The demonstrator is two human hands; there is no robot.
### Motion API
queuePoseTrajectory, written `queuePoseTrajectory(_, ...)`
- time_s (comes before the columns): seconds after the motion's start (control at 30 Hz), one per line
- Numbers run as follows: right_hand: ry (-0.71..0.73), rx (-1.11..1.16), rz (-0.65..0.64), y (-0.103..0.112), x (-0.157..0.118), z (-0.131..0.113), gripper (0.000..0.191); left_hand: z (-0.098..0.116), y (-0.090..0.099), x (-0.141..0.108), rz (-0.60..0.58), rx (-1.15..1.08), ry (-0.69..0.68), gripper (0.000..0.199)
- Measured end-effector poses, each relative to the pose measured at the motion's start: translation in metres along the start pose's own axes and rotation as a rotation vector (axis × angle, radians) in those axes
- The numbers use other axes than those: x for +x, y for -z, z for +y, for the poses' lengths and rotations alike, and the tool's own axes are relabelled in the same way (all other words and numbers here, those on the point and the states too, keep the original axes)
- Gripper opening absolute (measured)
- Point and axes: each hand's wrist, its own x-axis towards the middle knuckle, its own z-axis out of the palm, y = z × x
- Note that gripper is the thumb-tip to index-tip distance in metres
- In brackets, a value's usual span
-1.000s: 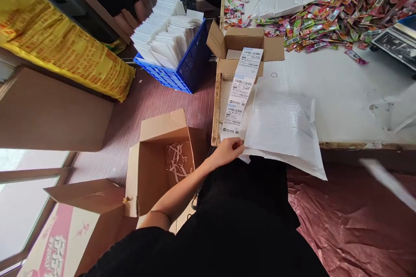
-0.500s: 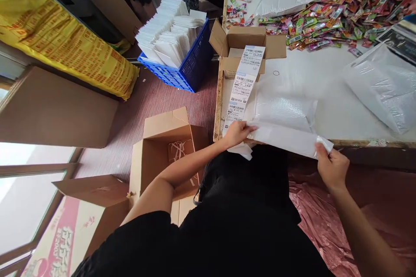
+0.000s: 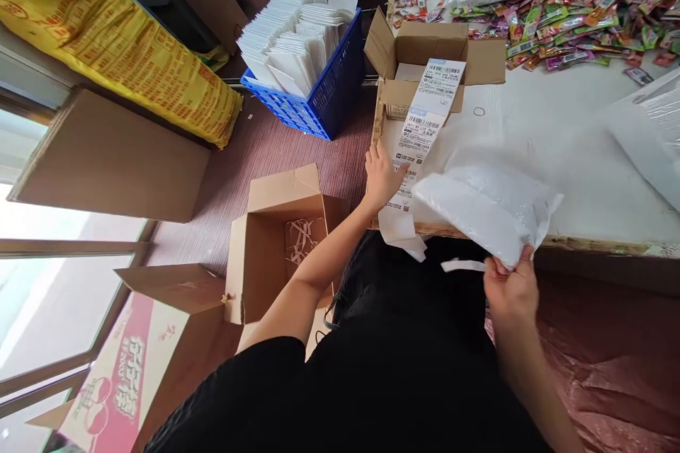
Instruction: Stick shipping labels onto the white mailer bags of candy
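My right hand pinches the near corner of a white plastic package at the table's front edge. A thin white strip dangles from the same hand. Fingers apart, my left hand lies over the left side of a strip of printed labels. The labels run from a small open carton down to the table's front edge, where a blank white end hangs over.
Colourful small packets cover the table's far side. A blue basket of white envelopes stands on the floor at the left, near a yellow sack. An open carton sits left of my body.
My left hand has let go of the package and moved up to the labels. My right hand has shifted slightly left, and a thin strip now hangs from it. The view has shifted.
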Motion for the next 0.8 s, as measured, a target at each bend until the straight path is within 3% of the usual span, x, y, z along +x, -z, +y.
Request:
queuePoseTrajectory(0.07, -0.131, 0.278, 0.073, -0.031, -0.013, -0.004, 0.042, -0.011, -0.003, 0.011, -0.07, 0.045, 0.003, 0.025)
queuePoseTrajectory(0.13, -0.235, 0.41, 0.073, -0.054, -0.02, -0.008, 0.046, -0.019, 0.002, 0.019, -0.15, -0.045, -0.004, 0.009)
queuePoseTrajectory(0.23, -0.298, 0.398, -0.033, -0.073, -0.026, -0.014, 0.046, -0.024, 0.029, 0.022, -0.167, -0.386, 0.077, 0.019)
queuePoseTrajectory(0.3, -0.368, 0.343, -0.2, -0.081, -0.031, -0.02, 0.043, -0.022, 0.055, 0.015, -0.174, -0.63, 0.184, 0.023)
queuePoseTrajectory(0.4, -0.392, 0.097, -0.627, -0.093, -0.041, -0.041, 0.039, -0.009, 0.085, -0.008, -0.198, -0.884, 0.275, 0.023)
queuePoseTrajectory(0.43, -0.304, -0.003, -0.688, -0.098, -0.043, -0.051, 0.037, -0.003, 0.089, -0.018, -0.2, -0.943, 0.277, 0.022)
queuePoseTrajectory(0.47, -0.165, -0.089, -0.67, -0.102, -0.044, -0.06, 0.036, 0.003, 0.091, -0.028, -0.197, -0.996, 0.274, 0.02)
queuePoseTrajectory(0.57, 0.333, -0.241, -0.368, -0.115, -0.038, -0.082, 0.047, 0.016, 0.083, -0.054, -0.21, -1.116, 0.285, 0.018)
queuePoseTrajectory(0.6, 0.475, -0.297, -0.32, -0.119, -0.033, -0.085, 0.045, 0.018, 0.079, -0.059, -0.255, -1.15, 0.313, 0.016)
queuePoseTrajectory(0.7, 0.836, -0.468, -0.299, -0.128, -0.021, -0.083, 0.017, 0.015, 0.071, -0.063, -0.561, -1.246, 0.487, 0.017)
queuePoseTrajectory(0.8, 1.027, -0.555, -0.259, -0.131, -0.02, -0.081, 0.011, 0.008, 0.066, -0.056, -0.81, -1.305, 0.67, 0.031)
